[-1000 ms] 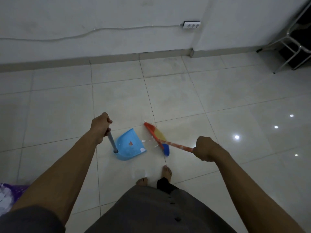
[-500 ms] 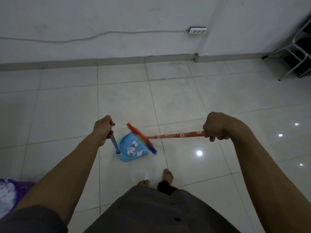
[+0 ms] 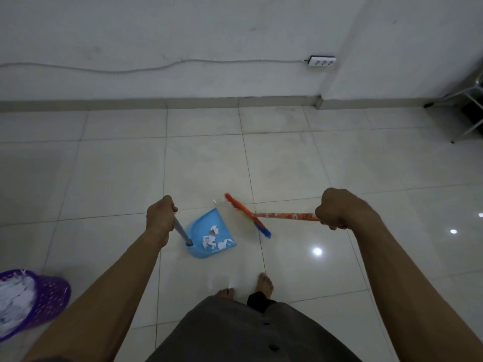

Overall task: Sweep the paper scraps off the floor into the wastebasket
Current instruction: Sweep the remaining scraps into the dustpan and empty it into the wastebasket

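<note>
Has drawn the broom head [image 3: 247,214] back off the dustpan [image 3: 206,220] since half a second ago; holds it now just right of the pan's open edge, apart from it. Stands barefoot on glossy pale floor tiles [image 3: 117,178], facing a white wall [image 3: 183,35]. Has the purple wastebasket [image 3: 49,296] at far lower left, well apart from the pan, with white paper already inside. Rests the blue dustpan on the floor ahead of the feet, mouth turned to the right. Grips the orange broom handle [image 3: 287,216] in the right hand [image 3: 337,209], fist closed round its end, stick lying nearly level. Grips the pan's upright grey handle [image 3: 181,231] in the left hand [image 3: 159,215], fingers curled tight round it. Has the white paper scraps [image 3: 213,240] gathered inside the pan, lying loose on its bed. Has one small scrap [image 3: 214,201] on the tile just beyond the pan's upper corner.
</note>
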